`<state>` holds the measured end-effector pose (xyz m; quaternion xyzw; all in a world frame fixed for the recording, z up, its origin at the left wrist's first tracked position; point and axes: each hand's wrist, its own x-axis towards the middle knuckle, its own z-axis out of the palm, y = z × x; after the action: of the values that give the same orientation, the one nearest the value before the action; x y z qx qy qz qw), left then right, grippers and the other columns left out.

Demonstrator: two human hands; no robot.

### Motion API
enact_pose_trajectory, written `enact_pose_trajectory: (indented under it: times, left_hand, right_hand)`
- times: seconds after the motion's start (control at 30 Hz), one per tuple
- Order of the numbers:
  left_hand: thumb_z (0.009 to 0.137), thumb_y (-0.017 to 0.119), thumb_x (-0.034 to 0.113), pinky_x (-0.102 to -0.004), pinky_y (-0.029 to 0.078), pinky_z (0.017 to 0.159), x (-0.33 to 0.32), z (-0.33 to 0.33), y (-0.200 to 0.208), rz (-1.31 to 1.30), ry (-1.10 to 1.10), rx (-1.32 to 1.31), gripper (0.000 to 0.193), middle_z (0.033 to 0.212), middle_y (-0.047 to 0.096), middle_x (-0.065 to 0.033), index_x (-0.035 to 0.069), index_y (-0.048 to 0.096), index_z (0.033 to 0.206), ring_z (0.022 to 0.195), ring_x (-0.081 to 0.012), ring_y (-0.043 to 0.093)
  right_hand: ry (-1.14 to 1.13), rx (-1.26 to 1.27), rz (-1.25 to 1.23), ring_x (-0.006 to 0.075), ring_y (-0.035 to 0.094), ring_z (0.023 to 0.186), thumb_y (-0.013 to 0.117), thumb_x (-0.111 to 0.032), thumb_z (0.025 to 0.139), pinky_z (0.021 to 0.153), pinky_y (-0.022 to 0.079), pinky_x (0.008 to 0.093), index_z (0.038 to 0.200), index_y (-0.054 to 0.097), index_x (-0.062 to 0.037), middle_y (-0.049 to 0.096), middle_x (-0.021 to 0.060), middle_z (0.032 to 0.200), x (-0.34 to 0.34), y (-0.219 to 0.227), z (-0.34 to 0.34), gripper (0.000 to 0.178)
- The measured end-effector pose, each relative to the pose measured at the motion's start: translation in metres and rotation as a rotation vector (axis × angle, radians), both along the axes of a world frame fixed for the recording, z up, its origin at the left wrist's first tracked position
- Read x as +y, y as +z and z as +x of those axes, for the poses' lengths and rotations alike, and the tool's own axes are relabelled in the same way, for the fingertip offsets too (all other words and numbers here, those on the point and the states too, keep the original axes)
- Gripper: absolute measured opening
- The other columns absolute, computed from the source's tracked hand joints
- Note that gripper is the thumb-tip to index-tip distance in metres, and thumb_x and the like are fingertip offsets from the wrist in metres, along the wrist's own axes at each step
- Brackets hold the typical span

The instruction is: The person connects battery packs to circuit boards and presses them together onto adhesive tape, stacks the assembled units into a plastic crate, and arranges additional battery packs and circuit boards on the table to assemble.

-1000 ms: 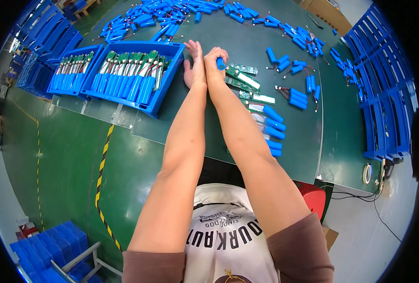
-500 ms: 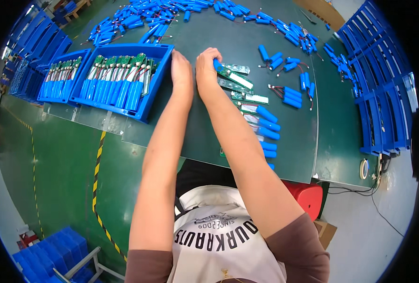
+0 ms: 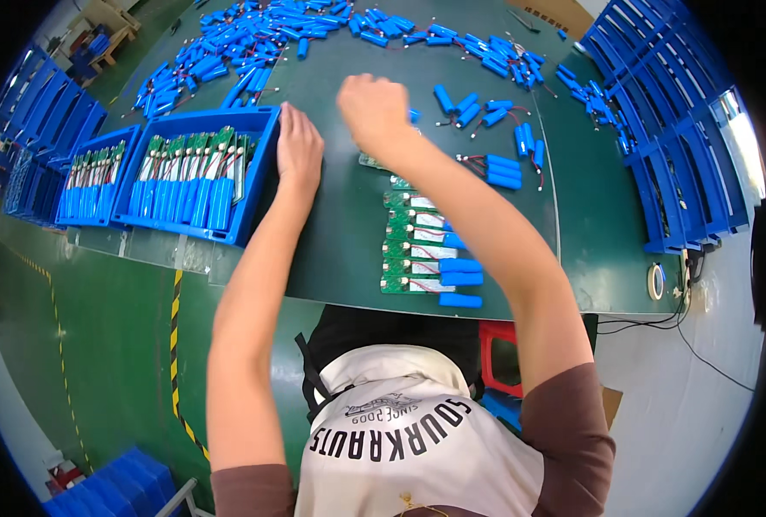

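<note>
My left hand [image 3: 299, 146] lies with its fingers stretched out along the right wall of a blue plastic bin [image 3: 266, 168]. Inside that bin stand several green circuit boards wired to blue cylindrical batteries [image 3: 219, 202]. My right hand [image 3: 374, 112] is over the far end of a row of boards, its fingers curled in; whatever they may hold is hidden. A blue battery end [image 3: 414, 115] shows just beside it. Down the row, nearer to me, green circuit boards [image 3: 397, 250] with white strips lie side by side, batteries [image 3: 461, 279] at their right ends. My right forearm covers part of the row.
A second blue bin [image 3: 98, 185] of boards adjoins on the left. Loose batteries [image 3: 503, 171] lie right of the row, and a large heap [image 3: 219, 52] spreads along the far side. Blue racks [image 3: 672, 129] stand at right, near a tape roll [image 3: 655, 282]. A red stool [image 3: 497, 353] is beneath the table edge.
My right hand has moved rightward, away from my left hand and the bin, over the far boards. My left hand stays by the bin wall. The whole view has shifted.
</note>
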<state>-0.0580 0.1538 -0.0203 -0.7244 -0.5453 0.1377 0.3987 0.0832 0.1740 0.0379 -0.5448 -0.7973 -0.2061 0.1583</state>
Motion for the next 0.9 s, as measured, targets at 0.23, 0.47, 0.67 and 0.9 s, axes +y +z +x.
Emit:
enact_pose_trajectory:
  times: [0.23,0.47,0.67,0.9]
  left_hand:
    - [0.087,0.061,-0.003,-0.0423,0.046,0.087,-0.073,0.021,0.012,-0.312,-0.631,-1.254,0.017,0.103,0.062,-0.0120,0.002,0.067,0.102,0.101,-0.0319,0.056]
    - [0.088,0.064,0.001,-0.0405,0.045,0.089,-0.059,0.054,0.017,-0.479,-0.615,-1.255,0.021,0.105,0.062,-0.0099,0.000,0.069,0.109,0.101,-0.0305,0.055]
    - [0.087,0.066,0.000,-0.0428,0.048,0.088,-0.088,0.061,0.012,-0.556,-0.551,-1.425,0.023,0.109,0.060,-0.0108,0.001,0.067,0.110,0.103,-0.0319,0.056]
    - [0.083,0.072,0.002,-0.0417,0.047,0.087,-0.089,0.065,0.000,-0.532,-0.564,-1.482,0.029,0.108,0.058,-0.0091,0.002,0.067,0.111,0.101,-0.0298,0.055]
  right_hand:
    - [0.143,0.598,-0.499,0.0270,0.060,0.065,0.062,-0.017,0.093,0.058,0.043,0.0414,0.094,0.062,0.0010,0.062,0.0148,0.072,-0.072,0.010,0.185,0.018]
    - [0.094,0.675,-0.640,0.0334,0.064,0.073,0.061,-0.008,0.090,0.063,0.046,0.0441,0.096,0.063,0.0003,0.065,0.0172,0.077,-0.104,-0.010,0.182,0.010]
    - [0.269,0.671,-0.697,0.0422,0.064,0.085,0.058,-0.007,0.086,0.074,0.049,0.0508,0.090,0.064,0.0011,0.066,0.0211,0.091,-0.085,-0.013,0.151,0.011]
    - [0.237,0.548,-0.691,0.0344,0.063,0.073,0.063,-0.006,0.085,0.065,0.048,0.0442,0.088,0.062,0.0009,0.063,0.0157,0.080,-0.088,-0.030,0.138,0.008]
